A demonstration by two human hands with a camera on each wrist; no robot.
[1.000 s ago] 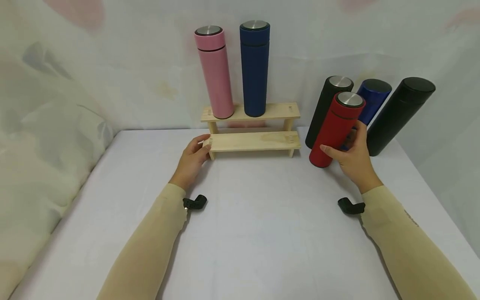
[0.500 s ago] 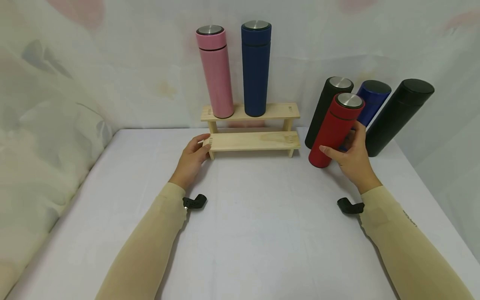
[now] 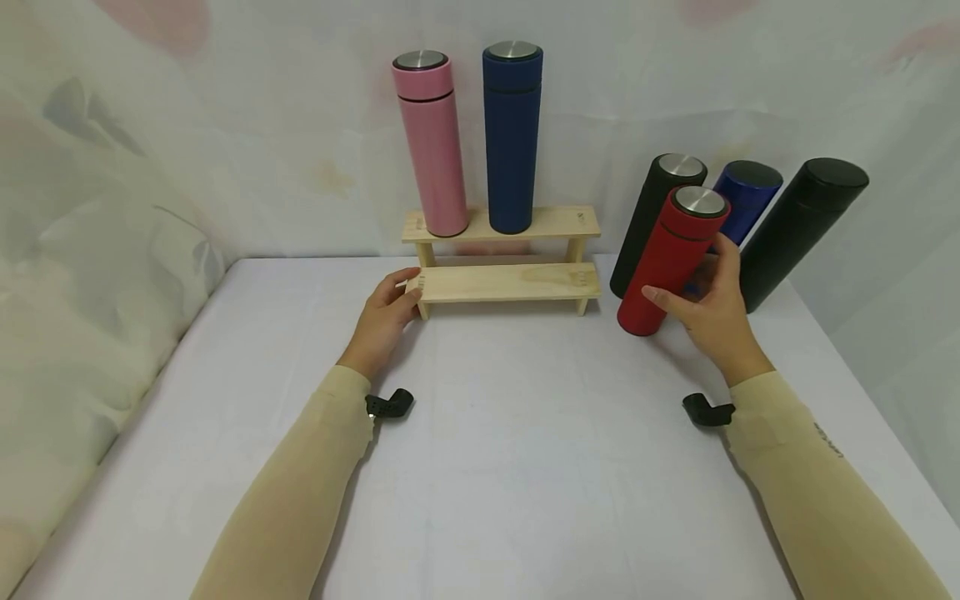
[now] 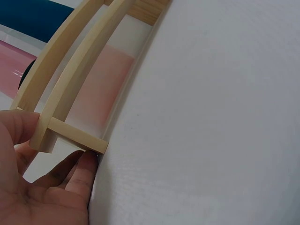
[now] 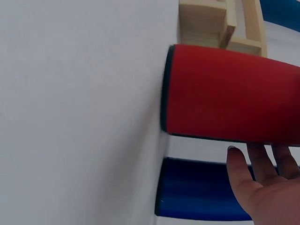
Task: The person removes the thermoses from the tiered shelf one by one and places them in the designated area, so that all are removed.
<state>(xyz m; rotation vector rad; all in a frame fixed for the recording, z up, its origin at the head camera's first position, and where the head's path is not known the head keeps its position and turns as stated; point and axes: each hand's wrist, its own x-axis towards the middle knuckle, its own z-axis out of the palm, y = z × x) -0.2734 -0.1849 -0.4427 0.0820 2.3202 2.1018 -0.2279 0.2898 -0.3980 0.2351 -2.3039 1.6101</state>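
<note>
Standing within loosely spread right hand (image 3: 711, 318): red bottle (image 3: 673, 252); left hand (image 3: 380, 325) gripping wooden stand (image 3: 498, 282).

two long sleeves in view, pale khaki, running right down to the wrists! the left sleeve (image 3: 285, 500) looks soft and plain, lightly creased, its inner edge a touch wavy by the cuff. clipped there, a stubby black wrist device (image 3: 390, 404), bent and rounded at its free end, with a tiny bright glint near the strap side. over to the right sleeve (image 3: 821, 492): same khaki, same creases, plus a short dark marking (image 3: 828, 440), too small to read. and a matching black wrist device (image 3: 708, 411), hooked like an elbow!
</note>
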